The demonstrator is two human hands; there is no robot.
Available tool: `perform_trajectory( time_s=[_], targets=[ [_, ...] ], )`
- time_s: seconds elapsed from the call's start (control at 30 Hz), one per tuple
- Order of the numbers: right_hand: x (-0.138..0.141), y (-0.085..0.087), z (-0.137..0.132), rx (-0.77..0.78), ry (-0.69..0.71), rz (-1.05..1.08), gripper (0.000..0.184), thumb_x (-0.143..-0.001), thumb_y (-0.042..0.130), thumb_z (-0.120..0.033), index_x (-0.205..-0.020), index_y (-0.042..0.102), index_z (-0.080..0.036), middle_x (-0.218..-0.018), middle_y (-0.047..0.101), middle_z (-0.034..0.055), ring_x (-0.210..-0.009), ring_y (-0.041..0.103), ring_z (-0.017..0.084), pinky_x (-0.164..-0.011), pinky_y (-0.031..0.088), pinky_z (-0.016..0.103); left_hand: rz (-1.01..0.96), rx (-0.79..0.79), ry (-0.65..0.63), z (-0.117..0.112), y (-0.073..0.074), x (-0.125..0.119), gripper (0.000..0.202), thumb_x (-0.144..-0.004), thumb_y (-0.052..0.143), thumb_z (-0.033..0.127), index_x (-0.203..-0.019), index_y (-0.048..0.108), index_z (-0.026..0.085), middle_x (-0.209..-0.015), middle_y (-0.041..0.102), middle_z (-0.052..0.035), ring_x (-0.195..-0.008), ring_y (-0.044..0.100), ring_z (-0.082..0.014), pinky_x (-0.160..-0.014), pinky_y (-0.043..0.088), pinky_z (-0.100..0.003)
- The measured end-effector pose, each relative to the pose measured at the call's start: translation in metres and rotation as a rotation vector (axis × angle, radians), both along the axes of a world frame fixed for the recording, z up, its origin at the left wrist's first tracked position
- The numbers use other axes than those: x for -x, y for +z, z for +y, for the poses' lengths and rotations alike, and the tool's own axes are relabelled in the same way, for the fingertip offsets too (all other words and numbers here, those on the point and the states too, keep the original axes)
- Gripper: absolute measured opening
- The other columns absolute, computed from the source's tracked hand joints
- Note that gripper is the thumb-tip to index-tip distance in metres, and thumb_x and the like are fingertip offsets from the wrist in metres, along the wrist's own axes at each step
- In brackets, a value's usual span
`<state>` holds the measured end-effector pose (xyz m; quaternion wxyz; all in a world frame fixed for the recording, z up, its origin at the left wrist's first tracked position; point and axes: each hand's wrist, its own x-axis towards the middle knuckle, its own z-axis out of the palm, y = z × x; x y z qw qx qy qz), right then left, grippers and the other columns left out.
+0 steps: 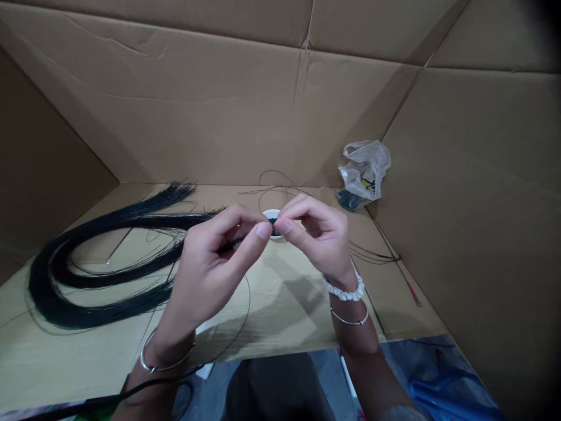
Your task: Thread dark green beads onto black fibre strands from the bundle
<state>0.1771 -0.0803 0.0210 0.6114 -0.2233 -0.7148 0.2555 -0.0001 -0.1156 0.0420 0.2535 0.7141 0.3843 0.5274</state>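
My left hand is closed in a pinch, and a dark thin strand shows between its palm and fingers. Opposite it, my right hand pinches with thumb and forefinger, its fingertips almost meeting the left ones. Whatever lies between the right fingertips is too small to name. Just behind the fingertips stands a small white bowl with dark small pieces in it, partly hidden by both hands. A long looped bundle of thin black strands lies to the left, its ends reaching behind my left hand.
Cardboard walls enclose the table at the back and sides. A clear plastic bag with something dark sits at the back right. Loose strands and a red-tipped thin item lie on the right. A blue object is below the edge.
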Motion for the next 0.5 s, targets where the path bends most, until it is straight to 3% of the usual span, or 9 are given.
perform_trajectory(
  time_s=[0.2, 0.33, 0.43, 0.5],
  targets=[
    [0.003, 0.001, -0.001, -0.072, -0.023, -0.076, 0.010, -0.092, 0.071, -0.027, -0.084, 0.072, -0.022, -0.077, 0.068, -0.0008, -0.074, 0.061, 0.012, -0.067, 0.049, 0.029, 0.052, 0.019, 0.014, 0.003, 0.003, -0.001, 0.025, -0.100, 0.059, 0.032, -0.078, 0.060, 0.020, -0.065, 0.051, 0.0021, -0.060, 0.044, -0.0114, -0.052, 0.035, -0.025],
    [-0.004, 0.001, 0.008, 0.046, 0.056, -0.024, 0.016, -0.096, 0.066, -0.034, -0.088, 0.074, -0.023, -0.081, 0.070, -0.0005, -0.072, 0.061, 0.012, -0.066, 0.049, 0.027, 0.127, 0.036, -0.006, 0.007, 0.000, 0.001, 0.023, -0.100, 0.061, 0.033, -0.080, 0.063, 0.020, -0.062, 0.047, 0.0039, -0.055, 0.039, -0.0094, -0.049, 0.030, -0.023],
    [-0.009, -0.017, 0.039, 0.222, 0.117, 0.033, 0.034, -0.103, 0.049, -0.044, -0.094, 0.073, -0.022, -0.080, 0.068, 0.0000, -0.067, 0.059, 0.010, -0.063, 0.048, 0.026, 0.136, 0.029, 0.020, 0.010, -0.002, 0.001, 0.022, -0.098, 0.064, 0.033, -0.080, 0.065, 0.020, -0.061, 0.047, 0.0042, -0.054, 0.037, -0.0088, -0.048, 0.029, -0.023],
    [-0.010, -0.041, 0.069, 0.321, 0.001, -0.052, 0.028, -0.099, 0.057, -0.044, -0.094, 0.070, -0.020, -0.081, 0.067, -0.0005, -0.068, 0.059, 0.011, -0.064, 0.048, 0.026, 0.138, 0.022, 0.045, 0.012, -0.002, 0.000, 0.022, -0.098, 0.064, 0.033, -0.081, 0.065, 0.019, -0.063, 0.049, 0.0036, -0.055, 0.038, -0.0090, -0.049, 0.030, -0.022]
  ],
)
